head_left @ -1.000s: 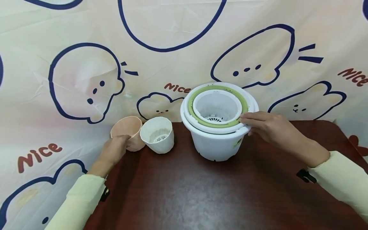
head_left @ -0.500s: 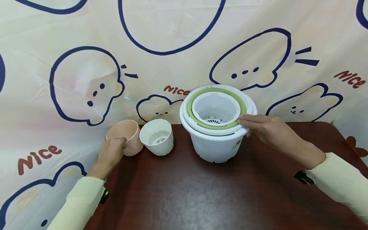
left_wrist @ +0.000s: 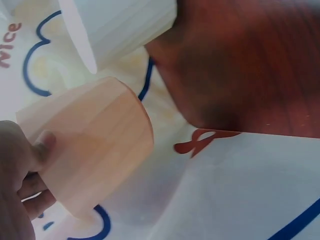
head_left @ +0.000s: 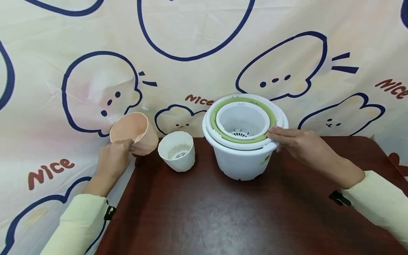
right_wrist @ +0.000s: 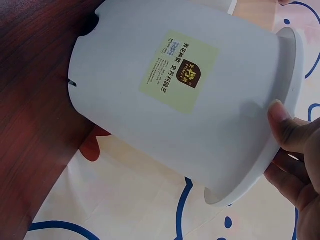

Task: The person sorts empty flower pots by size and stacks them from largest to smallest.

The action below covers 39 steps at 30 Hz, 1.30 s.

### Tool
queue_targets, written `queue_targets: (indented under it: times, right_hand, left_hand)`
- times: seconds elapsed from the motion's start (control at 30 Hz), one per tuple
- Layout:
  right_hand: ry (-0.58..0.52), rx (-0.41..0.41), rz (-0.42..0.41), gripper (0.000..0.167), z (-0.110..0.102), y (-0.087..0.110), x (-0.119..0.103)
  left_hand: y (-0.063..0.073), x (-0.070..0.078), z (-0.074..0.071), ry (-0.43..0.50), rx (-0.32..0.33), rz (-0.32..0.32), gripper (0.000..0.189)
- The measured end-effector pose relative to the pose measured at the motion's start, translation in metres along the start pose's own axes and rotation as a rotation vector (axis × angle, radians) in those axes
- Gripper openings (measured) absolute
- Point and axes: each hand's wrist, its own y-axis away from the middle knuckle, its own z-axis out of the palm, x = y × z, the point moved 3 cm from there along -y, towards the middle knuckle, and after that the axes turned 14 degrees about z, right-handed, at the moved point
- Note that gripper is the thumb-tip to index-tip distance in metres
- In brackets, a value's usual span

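My left hand (head_left: pixel 113 161) pinches the near rim of a peach flower pot (head_left: pixel 148 141), thumb outside. The pot is tilted and raised at the table's back left corner. In the left wrist view that peach pot (left_wrist: pixel 95 145) hangs beyond the table edge. Beside it a cream faceted flower pot (head_left: pixel 183 163), with a perforated bottom, stands on the table. My right hand (head_left: pixel 307 147) grips the right rim of a nested stack: a large white flower pot (head_left: pixel 239 164) outside, a green-rimmed one (head_left: pixel 243 140) within, and a smaller white pot (head_left: pixel 243 115) innermost.
The dark red-brown table (head_left: pixel 216 219) reaches back to a cartoon-printed cloth (head_left: pixel 191 78) hung behind it. A pale green label (right_wrist: pixel 180 72) is stuck on the large pot's side. The table's left edge runs under my left arm.
My left hand has lifted the peach pot up and to the left, tilting it away from the cream pot. My right hand stays on the rim of the white stack.
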Motion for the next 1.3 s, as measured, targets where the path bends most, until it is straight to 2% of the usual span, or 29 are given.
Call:
queue_targets:
  times: [0.2, 0.57, 1.0, 1.13, 1.3]
  right_hand:
    - [-0.013, 0.004, -0.004, 0.064, 0.001, 0.002, 0.001]
    - [-0.025, 0.025, -0.028, 0.063, 0.000, -0.002, 0.000]
    - [-0.011, 0.009, -0.010, 0.063, 0.000, 0.000, -0.001]
    - [-0.005, 0.001, 0.001, 0.063, 0.000, 0.000, -0.001]
    - [-0.009, -0.001, 0.010, 0.063, 0.000, 0.000, -0.002]
  left_hand:
    - [-0.015, 0.001, -0.013, -0.073, 0.109, 0.075, 0.012]
    - [-0.042, 0.002, -0.042, -0.134, 0.266, 0.124, 0.011]
    - [-0.071, 0.009, -0.071, -0.110, 0.302, 0.161, 0.011]
    - [-0.078, 0.016, -0.073, -0.101, 0.323, 0.172, 0.012]
    - [-0.085, 0.027, -0.074, -0.111, 0.349, 0.223, 0.017]
